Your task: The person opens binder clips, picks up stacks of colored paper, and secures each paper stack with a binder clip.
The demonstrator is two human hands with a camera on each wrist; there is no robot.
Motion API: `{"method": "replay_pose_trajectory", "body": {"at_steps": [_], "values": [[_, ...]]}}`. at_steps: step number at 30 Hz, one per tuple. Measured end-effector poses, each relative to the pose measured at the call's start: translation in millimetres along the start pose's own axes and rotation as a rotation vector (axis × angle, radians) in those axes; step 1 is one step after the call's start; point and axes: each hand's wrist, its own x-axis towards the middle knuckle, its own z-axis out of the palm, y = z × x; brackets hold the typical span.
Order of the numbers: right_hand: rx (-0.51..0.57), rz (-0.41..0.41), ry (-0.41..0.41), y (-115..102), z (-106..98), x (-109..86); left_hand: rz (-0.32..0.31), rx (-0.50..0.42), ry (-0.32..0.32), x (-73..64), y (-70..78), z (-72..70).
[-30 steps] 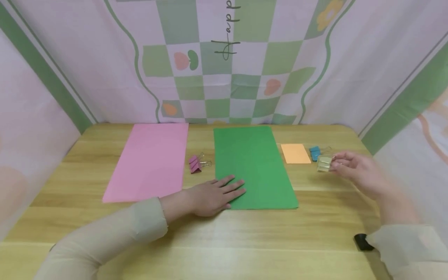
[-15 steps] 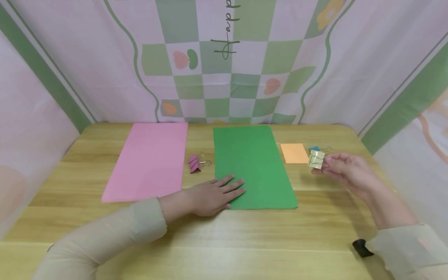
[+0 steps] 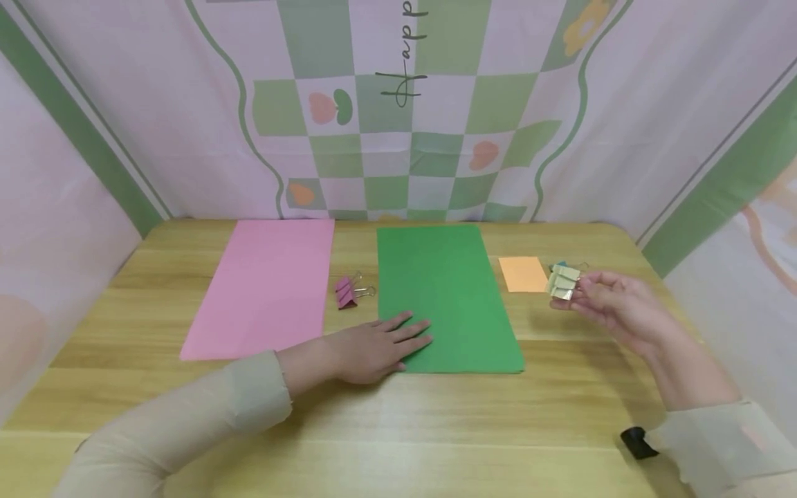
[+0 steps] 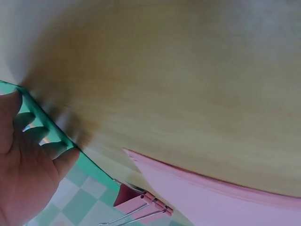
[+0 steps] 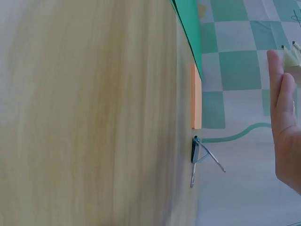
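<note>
My left hand (image 3: 367, 351) lies with straight, spread fingers on the lower left corner of the green paper stack (image 3: 448, 297). Held up by my right hand (image 3: 623, 311) is a pale yellow binder clip (image 3: 564, 282), pinched at its wire handles between thumb and fingers. It partly hides a blue binder clip (image 3: 562, 264) in the head view. The right wrist view shows that blue binder clip (image 5: 194, 149) resting on the table, below the raised hand. Between the green stack and the pink paper stack (image 3: 264, 290) sits a magenta binder clip (image 3: 346, 292), handles spread.
Right of the green stack lies a pad of orange sticky notes (image 3: 523, 274). A small black object (image 3: 638, 443) shows beside the right sleeve. A patterned curtain (image 3: 411, 152) stands along the table's (image 3: 436, 436) back edge.
My right hand has brought the yellow binder clip slightly left and turned its body upward. The left hand and the green paper have shifted a little left.
</note>
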Motion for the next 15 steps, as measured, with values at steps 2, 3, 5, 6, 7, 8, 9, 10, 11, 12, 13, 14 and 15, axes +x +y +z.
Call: {"method": "replay_pose_trajectory", "body": {"at_steps": [2, 3, 5, 6, 7, 8, 9, 10, 11, 12, 13, 14, 15], "values": [[-0.019, 0.004, 0.009, 1, 1, 1.0, -0.033, 0.023, 0.019, -1.5, 1.7, -1.5], [-0.033, 0.007, 0.016, 2, 2, 1.4, -0.057, 0.035, 0.041, -2.3, 2.9, -2.3], [-0.039, 0.022, 0.034, 3, 3, 2.0, -0.129, 0.028, 0.105, -4.4, 5.8, -4.5], [-0.035, 0.029, 0.042, 4, 3, 2.2, -0.175, 0.009, 0.144, -5.4, 7.2, -5.9], [-0.027, 0.034, 0.048, 5, 4, 2.3, -0.221, -0.022, 0.184, -6.8, 8.5, -8.0], [-0.024, 0.038, 0.051, 5, 4, 2.3, -0.264, -0.057, 0.223, -7.8, 9.3, -9.7], [-0.017, 0.041, 0.055, 5, 5, 2.3, -0.304, -0.095, 0.258, -8.9, 9.7, -11.5], [-0.008, 0.044, 0.056, 6, 5, 2.3, -0.344, -0.130, 0.284, -9.9, 9.8, -13.3], [-0.002, 0.045, 0.057, 6, 5, 2.3, -0.382, -0.166, 0.299, -10.7, 9.4, -14.7], [0.003, 0.046, 0.059, 6, 5, 2.2, -0.416, -0.191, 0.302, -11.2, 8.9, -15.7], [0.005, 0.046, 0.062, 6, 5, 2.2, -0.452, -0.213, 0.289, -11.5, 8.3, -16.3], [0.010, 0.046, 0.065, 6, 6, 2.2, -0.492, -0.244, 0.265, -11.3, 7.6, -16.5], [0.013, 0.047, 0.072, 6, 6, 2.4, -0.531, -0.273, 0.239, -10.5, 6.7, -16.3]]}}
